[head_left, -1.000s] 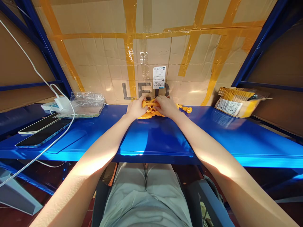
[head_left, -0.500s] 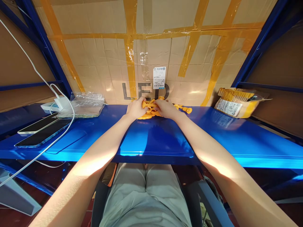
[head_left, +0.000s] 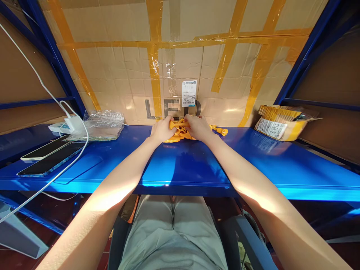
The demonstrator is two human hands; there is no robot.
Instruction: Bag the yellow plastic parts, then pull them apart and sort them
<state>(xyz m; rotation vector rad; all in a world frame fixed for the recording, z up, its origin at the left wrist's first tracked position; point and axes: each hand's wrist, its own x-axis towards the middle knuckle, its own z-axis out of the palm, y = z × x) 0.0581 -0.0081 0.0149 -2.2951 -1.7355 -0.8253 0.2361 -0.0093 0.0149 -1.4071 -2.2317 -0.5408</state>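
At the back of the blue table, my left hand [head_left: 161, 128] is closed round the end of a yellow rod-shaped piece [head_left: 179, 124]. My right hand [head_left: 198, 127] grips the other end of this piece, with the fingers bent and largely hiding it. Beneath both hands lies a small heap of yellow plastic parts [head_left: 174, 138], with rings and curved strips among them. Past my right hand, a yellow handle-like piece with a flared round end [head_left: 222, 131] rests on the table. The exact kind of these parts is too small to make out.
A taped cardboard wall [head_left: 118, 82] stands directly behind the hands. On the left are two phones [head_left: 50, 161], a white charger with a cable [head_left: 73, 123] and a bubble-wrap packet [head_left: 104, 125]. A torn yellow package [head_left: 277, 123] sits at right on the blue table [head_left: 253, 150].
My right hand has shifted slightly, its fingers now on the rod-shaped piece. The yellow round end that stood above the right fingers no longer shows. My left hand stays nearly in place.
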